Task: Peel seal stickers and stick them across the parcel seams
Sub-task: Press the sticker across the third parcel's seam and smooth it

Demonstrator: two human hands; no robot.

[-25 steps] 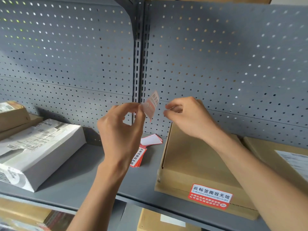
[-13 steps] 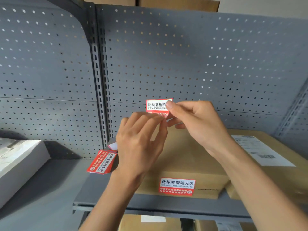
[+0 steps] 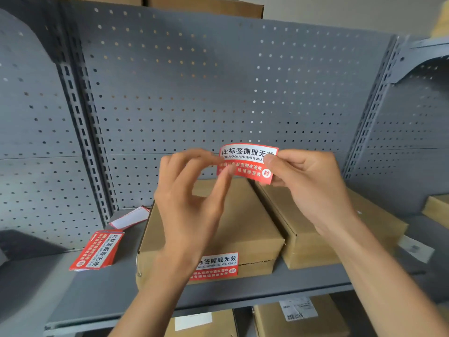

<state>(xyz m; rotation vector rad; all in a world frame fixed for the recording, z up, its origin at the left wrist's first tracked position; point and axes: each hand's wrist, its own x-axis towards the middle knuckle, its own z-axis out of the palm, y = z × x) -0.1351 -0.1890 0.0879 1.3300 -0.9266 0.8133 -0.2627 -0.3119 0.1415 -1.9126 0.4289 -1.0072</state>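
Red seal sticker (image 3: pixel 246 164) being pinched between both hands, raised in front of the grey pegboard (image 3: pixel 194 93).

Holding with right hand (image 3: pixel 306 186) thumb and forefinger pressed together on the sticker's right end; left hand (image 3: pixel 192 198) fingertips closing on its left edge, apparently peeling or freeing it, backing not discernible. Showing printed "此标签撕毁无效" above pinyin "CIBIAOQIANSIHUIWU…" and a circled "封". Already wearing one such seal: near cardboard parcel (image 3: pixel 243 229) on the shelf (image 3: pixel 97 288). Likely calling next for lowering across the unsealed seam of the neighbouring parcel (image 3: pixel 303 229). Lying at left: sticker stack (image 3: pixel 97 249).
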